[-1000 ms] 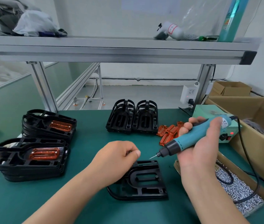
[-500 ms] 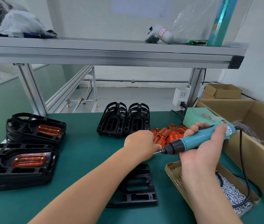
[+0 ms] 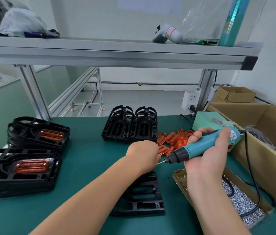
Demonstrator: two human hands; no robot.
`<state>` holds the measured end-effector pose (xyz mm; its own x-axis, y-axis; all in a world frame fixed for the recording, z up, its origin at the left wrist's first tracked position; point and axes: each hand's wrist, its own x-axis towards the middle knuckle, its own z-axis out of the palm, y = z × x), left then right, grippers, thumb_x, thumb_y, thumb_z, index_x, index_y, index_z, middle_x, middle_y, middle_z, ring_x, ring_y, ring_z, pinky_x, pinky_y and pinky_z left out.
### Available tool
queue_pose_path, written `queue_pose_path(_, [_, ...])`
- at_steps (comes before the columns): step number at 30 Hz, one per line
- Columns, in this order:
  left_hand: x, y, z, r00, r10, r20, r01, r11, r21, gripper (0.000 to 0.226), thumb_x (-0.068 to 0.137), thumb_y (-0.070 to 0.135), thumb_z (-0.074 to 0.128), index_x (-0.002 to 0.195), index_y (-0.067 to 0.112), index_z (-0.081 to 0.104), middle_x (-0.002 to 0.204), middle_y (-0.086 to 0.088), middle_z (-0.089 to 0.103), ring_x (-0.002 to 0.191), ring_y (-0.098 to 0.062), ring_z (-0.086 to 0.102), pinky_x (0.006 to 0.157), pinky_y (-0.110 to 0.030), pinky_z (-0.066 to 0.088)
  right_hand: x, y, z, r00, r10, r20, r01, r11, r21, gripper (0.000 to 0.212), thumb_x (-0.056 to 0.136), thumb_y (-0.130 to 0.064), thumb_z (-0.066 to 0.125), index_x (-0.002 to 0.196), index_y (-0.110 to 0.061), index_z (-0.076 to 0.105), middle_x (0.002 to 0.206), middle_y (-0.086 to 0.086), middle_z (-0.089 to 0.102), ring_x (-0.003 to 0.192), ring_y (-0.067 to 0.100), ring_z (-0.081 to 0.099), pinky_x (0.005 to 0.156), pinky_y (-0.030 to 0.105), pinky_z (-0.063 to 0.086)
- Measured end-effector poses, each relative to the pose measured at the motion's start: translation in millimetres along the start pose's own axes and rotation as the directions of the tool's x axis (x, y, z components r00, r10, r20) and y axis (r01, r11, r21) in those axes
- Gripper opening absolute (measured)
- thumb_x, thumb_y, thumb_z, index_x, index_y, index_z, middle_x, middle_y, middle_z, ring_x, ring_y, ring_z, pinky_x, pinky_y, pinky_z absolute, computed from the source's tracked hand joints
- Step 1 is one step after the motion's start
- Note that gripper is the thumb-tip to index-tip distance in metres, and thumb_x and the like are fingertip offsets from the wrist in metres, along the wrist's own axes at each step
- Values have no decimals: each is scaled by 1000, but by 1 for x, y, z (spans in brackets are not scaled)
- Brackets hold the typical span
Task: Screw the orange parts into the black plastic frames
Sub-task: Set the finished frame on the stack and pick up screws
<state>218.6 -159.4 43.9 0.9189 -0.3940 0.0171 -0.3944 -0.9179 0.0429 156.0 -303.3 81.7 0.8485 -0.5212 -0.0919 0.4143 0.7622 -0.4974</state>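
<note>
curling out of sight behind its knuckles, the left hand (image 3: pixel 141 152) sits at the near edge of the orange parts (image 3: pixel 172 139); whether it pinches one i cannot tell. the right hand (image 3: pixel 208 158) grips the screwdriver (image 3: pixel 191 150), tip beside those knuckles. the black frame (image 3: pixel 144 199) lies below the left wrist, half covered.

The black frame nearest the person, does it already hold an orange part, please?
No, the black frame shows only empty openings, no orange.
</note>
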Motion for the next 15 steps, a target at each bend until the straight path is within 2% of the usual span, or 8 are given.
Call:
queue_pose_path(4, [-24, -21, -4, 999, -16, -37, 20, 994, 107, 23, 105, 22, 45, 86, 16, 57, 76, -1, 57, 67, -28, 55, 60, -33, 39, 2, 3, -5, 1000, 11, -10, -11, 1000, -11, 39, 103, -56, 62, 109, -18, 60, 89, 3, 69, 69, 16, 63, 62, 26, 57])
queue_pose_path(6, [-38, -33, -7, 995, -43, -86, 46, 998, 40, 21, 103, 19, 45, 90, 17, 61, 81, -1, 63, 74, -30, 61, 62, -35, 45, -1, 4, -6, 999, 37, -2, -37, 997, -66, 40, 101, -60, 62, 111, -22, 62, 90, 0, 71, 70, 14, 67, 64, 25, 60])
queue_pose_path(8, [-55, -49, -12, 990, -80, -114, 60, 984, -170, 25, 105, 29, 44, 93, 22, 65, 80, 1, 65, 77, -24, 63, 66, -36, 49, -2, 6, -6, 1000, 26, -3, -26, 999, -21, 41, 101, -57, 65, 112, -18, 61, 90, 1, 69, 68, 14, 64, 63, 25, 58])
queue_pose_path(9, [-64, -57, -14, 990, -96, -105, 57, 944, -326, 26, 104, 33, 46, 92, 25, 67, 76, 5, 65, 72, -17, 61, 65, -34, 49, -1, 8, -6, 1000, 17, -6, -17, 1000, -4, 41, 101, -55, 66, 113, -16, 60, 90, 1, 68, 68, 14, 62, 62, 26, 56])
queue_pose_path(11, [-82, -72, -17, 991, -114, -70, 48, 787, -615, 25, 101, 36, 55, 85, 31, 73, 62, 11, 56, 57, -7, 47, 56, -29, 41, -1, 9, -5, 1000, 13, 2, -13, 1000, -8, 42, 101, -54, 66, 113, -14, 58, 89, 2, 67, 68, 15, 61, 63, 26, 55])
queue_pose_path(13, [-98, -83, -20, 994, -107, -33, 47, 662, -748, 21, 98, 36, 64, 83, 32, 77, 56, 12, 44, 53, -6, 37, 51, -22, 31, -1, 12, -5, 1000, 12, 11, -12, 1000, -11, 42, 102, -54, 66, 112, -14, 57, 88, 2, 67, 68, 15, 61, 63, 26, 55])
queue_pose_path(15, [-109, -90, -24, 996, -87, -6, 47, 592, -804, 19, 94, 40, 71, 83, 27, 79, 55, 14, 44, 53, -3, 35, 50, -17, 29, -1, 14, -7, 1000, 8, 23, -7, 1000, -23, 41, 102, -53, 65, 110, -14, 57, 86, 2, 67, 67, 14, 61, 63, 26, 55])
